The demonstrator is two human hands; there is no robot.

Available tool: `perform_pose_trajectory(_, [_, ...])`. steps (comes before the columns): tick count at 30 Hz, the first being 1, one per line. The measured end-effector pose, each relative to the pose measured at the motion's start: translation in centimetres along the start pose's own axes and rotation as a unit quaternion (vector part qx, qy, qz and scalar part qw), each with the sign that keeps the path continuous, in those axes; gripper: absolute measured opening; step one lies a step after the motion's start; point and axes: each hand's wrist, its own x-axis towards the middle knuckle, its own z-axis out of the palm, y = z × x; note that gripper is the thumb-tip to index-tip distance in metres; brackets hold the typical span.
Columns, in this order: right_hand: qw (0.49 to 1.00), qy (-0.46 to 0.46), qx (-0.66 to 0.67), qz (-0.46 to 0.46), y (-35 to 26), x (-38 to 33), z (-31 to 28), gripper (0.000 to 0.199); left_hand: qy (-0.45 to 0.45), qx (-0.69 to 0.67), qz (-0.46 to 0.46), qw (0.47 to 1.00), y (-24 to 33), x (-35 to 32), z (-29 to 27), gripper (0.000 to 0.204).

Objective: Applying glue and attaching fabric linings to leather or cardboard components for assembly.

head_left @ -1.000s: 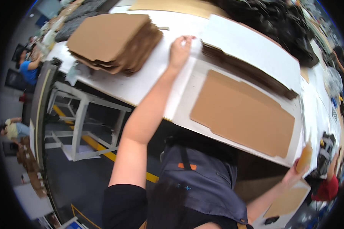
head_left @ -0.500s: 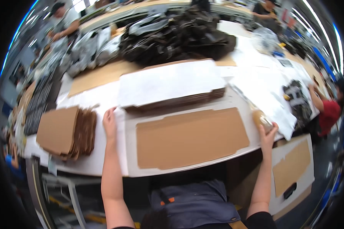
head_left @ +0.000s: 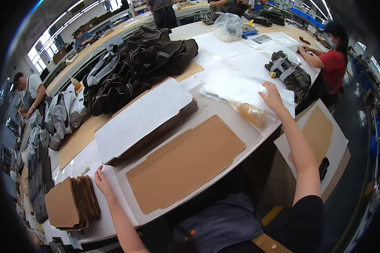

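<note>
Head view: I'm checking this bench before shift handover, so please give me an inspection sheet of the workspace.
Surface: long white worktable, mostly covered.
Job's things: flat brown cardboard panel on a white sheet; stack of white-topped boards behind it.
Clutter: pile of brown cardboard pieces, amber plastic bottle on its side, heap of dark bags.
Grippers: left hand pressing the sheet's edge; right hand on loose white sheets near the bottle.
Cables: nothing seen.
Surroundings: other workers at nearby tables.
</note>
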Motion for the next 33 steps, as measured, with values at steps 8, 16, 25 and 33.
perform_pose_trajectory(8, [0.994,0.019,-0.057,0.094,4.3,4.5,2.0,0.033,0.054,0.022,0.052,0.997,1.0,-0.6,0.5,0.035])
perform_pose_trajectory(16, [0.975,0.126,-0.152,-0.101,5.0,3.8,1.1,0.016,0.123,0.010,0.167,0.978,12.2,-1.1,2.9,0.032])
perform_pose_trajectory(25, [0.939,0.165,-0.120,-0.277,1.2,2.2,-0.8,0.010,-0.164,-0.068,0.421,0.890,28.7,-5.0,20.0,0.014])
perform_pose_trajectory(33, [0.949,0.109,-0.056,-0.292,1.1,0.6,-0.7,0.005,-0.386,-0.043,0.568,0.725,35.6,-13.9,42.1,0.044])
